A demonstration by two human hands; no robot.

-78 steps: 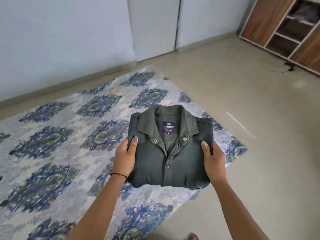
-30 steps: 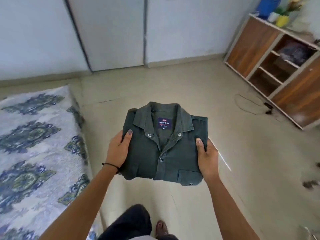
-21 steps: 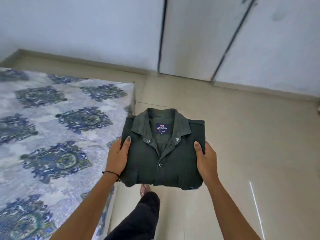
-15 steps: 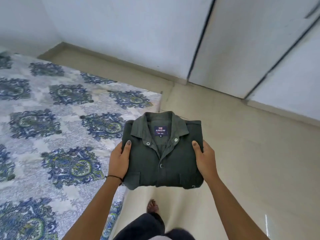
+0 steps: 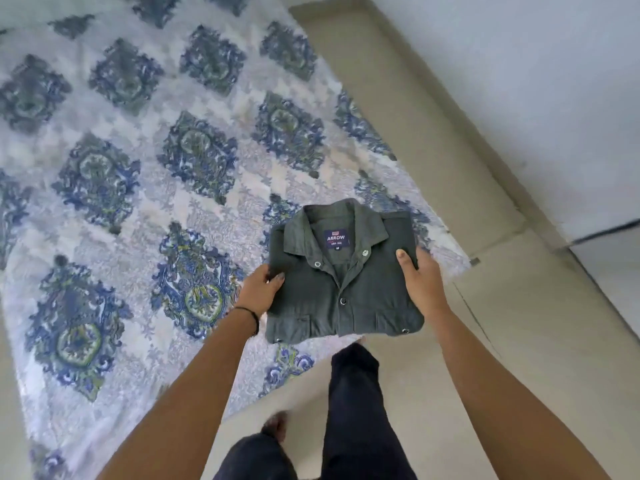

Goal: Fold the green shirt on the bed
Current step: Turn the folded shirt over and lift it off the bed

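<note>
Green and folded to a neat rectangle, collar (image 5: pixel 375 223) and blue label (image 5: pixel 336 239) uppermost, the shirt (image 5: pixel 346 289) held level over the floor-side edge of the bed (image 5: pixel 138 168), near its corner. Gripped at both sides: by the left hand (image 5: pixel 261 289), thumb on top and fingers hidden beneath, and by the right hand (image 5: pixel 420 278) likewise, thumb pressed just beside the collar. Off the bed's edge, a dark trouser leg (image 5: pixel 353 393) over the beige floor (image 5: pixel 519 341); past the bed, a pale wall (image 5: pixel 519 81).

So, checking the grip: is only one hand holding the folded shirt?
No, the left hand and the right hand each grip one side of the green shirt.
</note>
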